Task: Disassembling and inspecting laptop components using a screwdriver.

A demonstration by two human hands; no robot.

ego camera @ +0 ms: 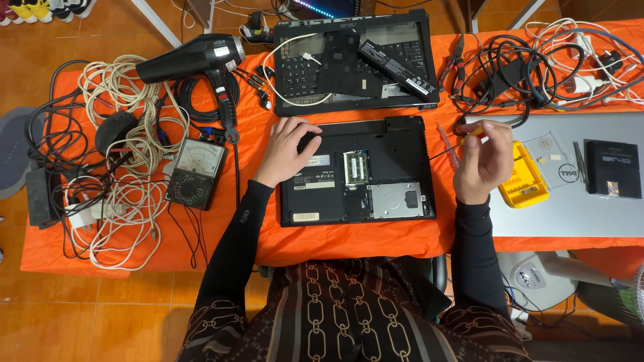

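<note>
Two hands over an upturned black laptop (355, 171) on an orange cloth (335, 241).

The left hand (287, 151) lies flat, palm down, on the laptop's upper-left corner, fingers spread and gripping nothing; its black sleeve runs back toward the body. The right hand (484, 161) is raised just off the laptop's right edge, fingers curled closed around a screwdriver (463, 137) whose thin shaft points left and down toward the case. The laptop lies base up at table centre, with a memory bay (356, 166) and a silver drive bay (397, 200) uncovered. A white rectangular label (316, 161) sits just below the left hand, a smaller pale one (306, 216) near the lower-left corner. Right of the hand, a yellow bit case (526, 177) rests on a silver laptop (570, 214).
</note>
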